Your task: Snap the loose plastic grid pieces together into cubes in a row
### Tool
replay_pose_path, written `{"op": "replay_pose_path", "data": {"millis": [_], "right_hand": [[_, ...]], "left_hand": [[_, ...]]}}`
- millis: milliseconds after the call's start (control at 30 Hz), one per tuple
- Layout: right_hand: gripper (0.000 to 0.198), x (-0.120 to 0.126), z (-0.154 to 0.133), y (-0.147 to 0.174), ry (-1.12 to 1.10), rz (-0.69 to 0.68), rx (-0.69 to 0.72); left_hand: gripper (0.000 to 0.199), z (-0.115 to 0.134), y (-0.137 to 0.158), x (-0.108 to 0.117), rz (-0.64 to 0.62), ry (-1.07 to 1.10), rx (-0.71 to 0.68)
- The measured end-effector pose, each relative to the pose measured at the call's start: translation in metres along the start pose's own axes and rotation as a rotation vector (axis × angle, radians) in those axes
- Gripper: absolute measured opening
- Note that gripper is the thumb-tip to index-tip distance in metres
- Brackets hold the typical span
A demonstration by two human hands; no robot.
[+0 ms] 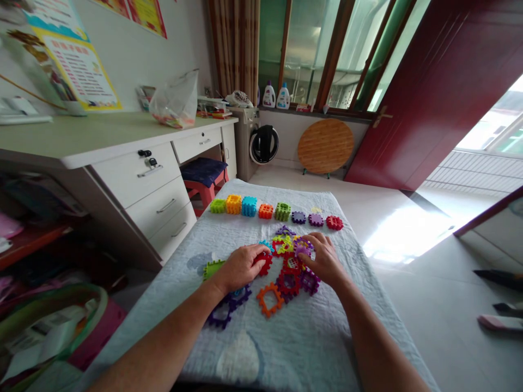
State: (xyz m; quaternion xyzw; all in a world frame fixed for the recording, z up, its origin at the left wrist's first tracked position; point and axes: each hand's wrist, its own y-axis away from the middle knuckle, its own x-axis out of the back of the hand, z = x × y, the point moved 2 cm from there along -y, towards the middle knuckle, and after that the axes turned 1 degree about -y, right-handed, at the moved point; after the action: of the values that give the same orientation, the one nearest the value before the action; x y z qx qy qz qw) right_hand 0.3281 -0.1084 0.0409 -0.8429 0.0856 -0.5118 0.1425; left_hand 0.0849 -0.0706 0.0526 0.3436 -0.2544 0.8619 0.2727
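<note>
My left hand (244,265) is closed on a red notched building piece (266,265), thumb and fingers at its edges. My right hand (326,260) reaches over the right side of a loose pile, thumb and fingers curled round a purple piece (302,249). Between the hands lie a yellow-green piece (285,245) and a dark red frame piece (289,283). Nearer to me is an orange square frame piece (269,300). Dark purple frames (220,314) lie below my left wrist, and a green piece (212,268) shows partly behind that hand.
A row of assembled blocks, among them a yellow cube (233,204) and a red block (334,222), stands along the far part of the cloth-covered table (327,337). A desk (122,133) with drawers is to the left, with a plastic bag (175,103) on top. A stool (204,177) stands beyond.
</note>
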Motion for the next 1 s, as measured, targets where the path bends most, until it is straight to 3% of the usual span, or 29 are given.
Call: {"op": "replay_pose_path", "data": {"millis": [133,333,433,567,633,800,1000], "right_hand": [[0.051,0.002,0.005,0.001,-0.004,-0.099,0.016],[0.046,-0.005,0.003,0.0,-0.072,-0.141,0.029],[0.044,0.002,0.012,-0.004,-0.137,0.001,0.021],[0.045,0.02,0.049,-0.008,-0.132,0.309,-0.146],[0.046,0.026,0.068,-0.008,-0.096,0.341,-0.223],[0.046,0.021,0.086,-0.003,0.003,0.148,-0.252],[0.044,0.01,0.071,-0.002,0.136,-0.035,-0.223]], "left_hand": [[0.029,-0.005,-0.001,0.002,0.079,-0.092,-0.079],[0.025,-0.013,0.0,0.014,0.294,-0.093,-0.041],[0.021,-0.022,0.002,0.026,0.404,-0.099,0.008],[0.021,-0.051,0.005,0.043,0.518,-0.103,0.134],[0.022,-0.073,0.007,0.049,0.536,-0.067,0.236],[0.028,-0.114,0.008,0.05,0.543,0.072,0.396],[0.029,-0.112,0.005,0.042,0.512,0.122,0.383]]}}
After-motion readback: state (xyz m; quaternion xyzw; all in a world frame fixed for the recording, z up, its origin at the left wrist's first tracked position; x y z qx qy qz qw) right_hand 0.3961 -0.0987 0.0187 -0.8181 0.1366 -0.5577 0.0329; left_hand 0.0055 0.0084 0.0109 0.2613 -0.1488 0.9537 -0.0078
